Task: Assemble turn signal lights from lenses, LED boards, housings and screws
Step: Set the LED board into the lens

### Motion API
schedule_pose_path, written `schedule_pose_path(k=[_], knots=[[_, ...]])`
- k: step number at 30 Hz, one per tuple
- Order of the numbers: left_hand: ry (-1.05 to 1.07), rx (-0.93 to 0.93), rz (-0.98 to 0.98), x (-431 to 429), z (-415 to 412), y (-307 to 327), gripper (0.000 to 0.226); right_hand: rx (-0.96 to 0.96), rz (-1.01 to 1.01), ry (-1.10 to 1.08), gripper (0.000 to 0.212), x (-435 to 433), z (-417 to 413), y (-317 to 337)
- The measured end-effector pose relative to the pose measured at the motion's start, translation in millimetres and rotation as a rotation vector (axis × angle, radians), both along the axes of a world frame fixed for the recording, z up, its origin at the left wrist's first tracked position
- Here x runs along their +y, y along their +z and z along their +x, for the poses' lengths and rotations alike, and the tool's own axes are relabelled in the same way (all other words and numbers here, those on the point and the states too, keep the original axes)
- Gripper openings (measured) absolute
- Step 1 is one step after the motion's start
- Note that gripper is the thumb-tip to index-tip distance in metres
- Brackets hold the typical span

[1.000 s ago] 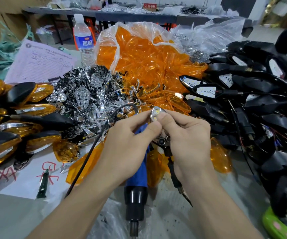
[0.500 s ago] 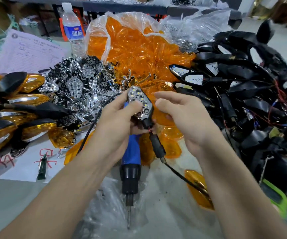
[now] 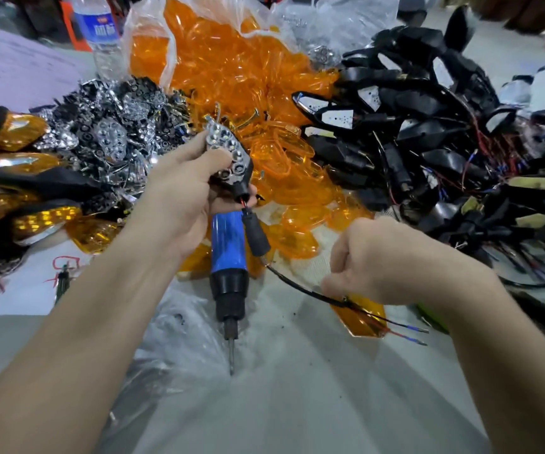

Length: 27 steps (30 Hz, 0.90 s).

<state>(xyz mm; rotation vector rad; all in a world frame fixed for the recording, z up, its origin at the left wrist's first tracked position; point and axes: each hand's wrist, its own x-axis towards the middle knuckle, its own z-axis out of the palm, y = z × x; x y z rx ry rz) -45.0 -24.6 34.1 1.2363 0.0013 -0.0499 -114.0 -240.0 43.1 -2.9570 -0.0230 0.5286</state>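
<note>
My left hand grips a black housing with a chrome LED reflector seated in it, face up, above the table. Its black wire trails down to the right and ends in red and black leads. My right hand is curled low on the right, its fingertips pinching that wire. A blue electric screwdriver lies on the table under my left hand, bit pointing toward me. An open bag of orange lenses sits behind.
Chrome reflectors are heaped at the back left. Black wired housings are piled on the right. Finished amber lights lie at the far left. A water bottle and a paper sheet stand behind. A loose orange lens lies by my right hand.
My right hand let go of the housing, dropped down to the right and closed on the wire. My left hand kept the housing and turned its reflector face up.
</note>
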Motion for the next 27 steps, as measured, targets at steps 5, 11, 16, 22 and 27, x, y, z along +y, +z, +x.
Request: schedule_pose_path(k=[5, 11, 16, 22, 27], knots=[[-0.049, -0.022, 0.141, -6, 0, -10, 0.019, -0.016, -0.009, 0.039, 0.010, 3, 3, -4], [-0.063, -0.032, 0.169, -6, 5, -16, 0.020, -0.396, 0.349, -0.210, 0.022, -6, 36, -16], [-0.056, -0.023, 0.149, -6, 6, -20, 0.023, -0.633, 0.531, -0.398, 0.017, -4, 57, -26], [-0.165, 0.001, 0.147, -10, 0, -16, 0.031, -1.016, 0.823, -0.593, 0.012, 5, 77, -21], [-0.192, 0.038, 0.148, -11, -1, -17, 0.045, -0.909, 1.081, -0.629, 0.013, 23, 83, -24]])
